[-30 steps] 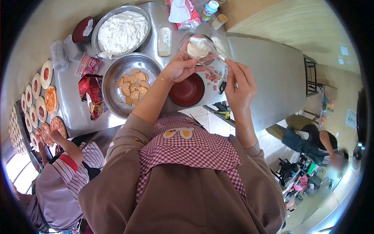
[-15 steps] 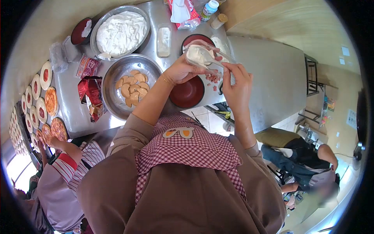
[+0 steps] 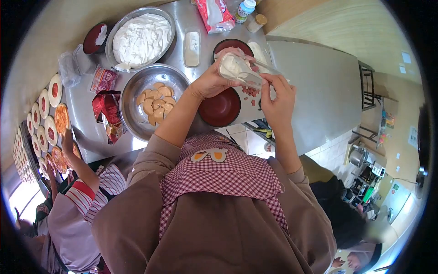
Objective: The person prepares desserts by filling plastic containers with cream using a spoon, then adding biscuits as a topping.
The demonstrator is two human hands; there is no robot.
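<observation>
My left hand (image 3: pixel 212 81) is wrapped round a clear plastic container (image 3: pixel 273 68) that is tilted and has white cream (image 3: pixel 233 66) at its near end. With thumb and fingers pinched, my right hand (image 3: pixel 277 93) grips the end of a pale spoon-like utensil (image 3: pixel 255 78) reaching towards the cream; its exact kind is hard to make out. Beneath my hands are a dark red bowl (image 3: pixel 220 108) and small pink diced pieces (image 3: pixel 250 91) on the table. Another red bowl (image 3: pixel 228 44) is partly covered by my left hand.
A steel bowl (image 3: pixel 130 118) holds round biscuits, beside a large bowl (image 3: pixel 172 41) of white cream. A filled clear container (image 3: pixel 192 48), red packets (image 3: pixel 106 107) and a blue-white bottle (image 3: pixel 245 11) stand around. At left, another person's hand (image 3: pixel 67 141) is over topped dough rounds (image 3: pixel 54 89).
The container has tilted slightly and my right fingers have shifted a little along with the utensil. At left, the co-worker's hand moved up over the dough rounds; the person at right moved.
</observation>
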